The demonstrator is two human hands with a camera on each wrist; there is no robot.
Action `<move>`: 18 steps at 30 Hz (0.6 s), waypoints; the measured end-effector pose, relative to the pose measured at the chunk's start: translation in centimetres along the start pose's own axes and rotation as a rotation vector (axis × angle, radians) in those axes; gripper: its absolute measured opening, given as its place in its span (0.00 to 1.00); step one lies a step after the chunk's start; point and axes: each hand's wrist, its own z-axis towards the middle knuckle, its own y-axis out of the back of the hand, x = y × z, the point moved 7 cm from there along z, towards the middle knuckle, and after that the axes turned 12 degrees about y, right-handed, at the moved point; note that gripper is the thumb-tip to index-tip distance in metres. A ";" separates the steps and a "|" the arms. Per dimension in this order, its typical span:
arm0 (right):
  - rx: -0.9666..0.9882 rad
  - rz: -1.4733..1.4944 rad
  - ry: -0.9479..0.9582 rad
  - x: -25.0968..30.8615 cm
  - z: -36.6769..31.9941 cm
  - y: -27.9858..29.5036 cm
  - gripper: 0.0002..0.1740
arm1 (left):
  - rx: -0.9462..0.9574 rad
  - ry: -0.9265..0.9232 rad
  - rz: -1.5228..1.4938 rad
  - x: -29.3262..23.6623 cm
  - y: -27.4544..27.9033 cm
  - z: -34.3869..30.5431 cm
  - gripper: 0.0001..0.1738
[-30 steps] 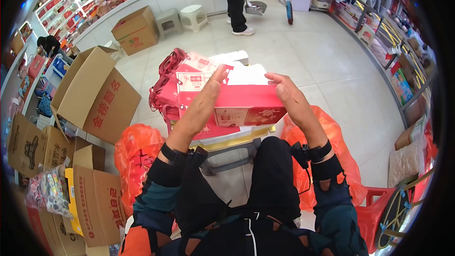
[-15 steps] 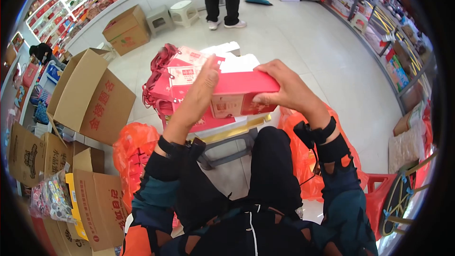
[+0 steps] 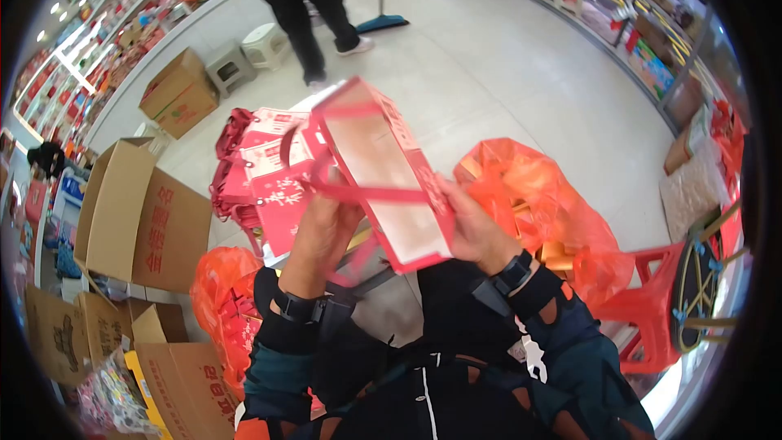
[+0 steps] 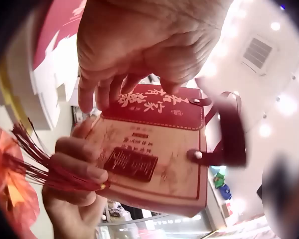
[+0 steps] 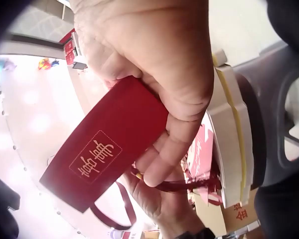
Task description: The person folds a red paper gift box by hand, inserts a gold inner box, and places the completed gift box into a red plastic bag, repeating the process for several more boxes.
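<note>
A red gift bag (image 3: 376, 165) with ribbon handles is tilted between both hands, its pale inside facing up in the head view. My right hand (image 3: 481, 228) grips its end, fingers curled round the red side panel (image 5: 107, 142) with gold lettering. The left wrist view shows the bag's printed front (image 4: 154, 164), a red flap above it and a dark red tassel (image 4: 65, 174) by the right hand's fingers. My left hand (image 3: 322, 232) is at the bag's left side by the ribbon; its loosely bent fingertips overlap the flap in the left wrist view.
Several red gift bags (image 3: 269, 171) lie piled to the left of the held one. Orange plastic bags (image 3: 529, 187) flank my legs. Cardboard boxes (image 3: 134, 212) line the left side. A person (image 3: 301, 8) stands ahead near a broom (image 3: 383, 23); a red stool (image 3: 643, 301) is at right.
The gift bag has come off the pile toward me and turned, so its open inside and ribbons show. The right hand has closed on its end. The view has shifted.
</note>
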 end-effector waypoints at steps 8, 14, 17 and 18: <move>0.317 0.309 -0.187 -3.3 -3.8 1.3 0.39 | 0.201 0.165 -0.323 5.4 -5.4 0.4 0.39; 0.218 -0.185 -0.181 -2.5 -5.8 3.6 0.37 | -0.020 0.297 -0.482 7.8 -5.9 1.2 0.35; -0.047 -0.579 -0.142 1.8 -8.0 9.9 0.28 | 0.000 0.332 -0.489 9.2 -3.3 1.6 0.35; -0.148 -0.680 -0.059 4.5 -9.3 12.4 0.21 | 0.041 0.298 -0.546 9.5 -2.2 1.4 0.35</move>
